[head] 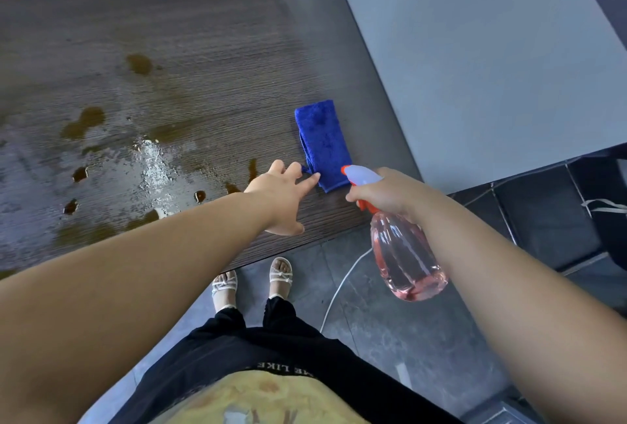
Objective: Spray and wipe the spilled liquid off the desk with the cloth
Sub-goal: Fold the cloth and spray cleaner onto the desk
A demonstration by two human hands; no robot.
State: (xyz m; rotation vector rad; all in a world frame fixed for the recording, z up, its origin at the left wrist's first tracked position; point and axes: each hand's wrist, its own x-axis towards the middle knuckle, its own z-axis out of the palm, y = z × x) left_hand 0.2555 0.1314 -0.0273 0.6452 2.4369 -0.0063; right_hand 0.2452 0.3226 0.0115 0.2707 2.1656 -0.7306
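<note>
Dark desk (220,33), brown spill (152,166); L hand (281,193), fingers (310,182) straight, touches cloth (322,138); R hand (390,191) grips spray bottle (403,254).

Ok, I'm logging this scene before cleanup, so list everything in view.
desk: one, dark wood-grain, fills upper left
spilled liquid: several puddles, brown, left half of desk
cloth: one, blue, folded, near desk's right edge
spray bottle: one, clear pink, orange trigger, in right hand
cable: one, white, on grey floor
sandals: two, white, below desk edge
left hand: outstretched to cloth's near corner
right hand: grips spray bottle neck
</note>
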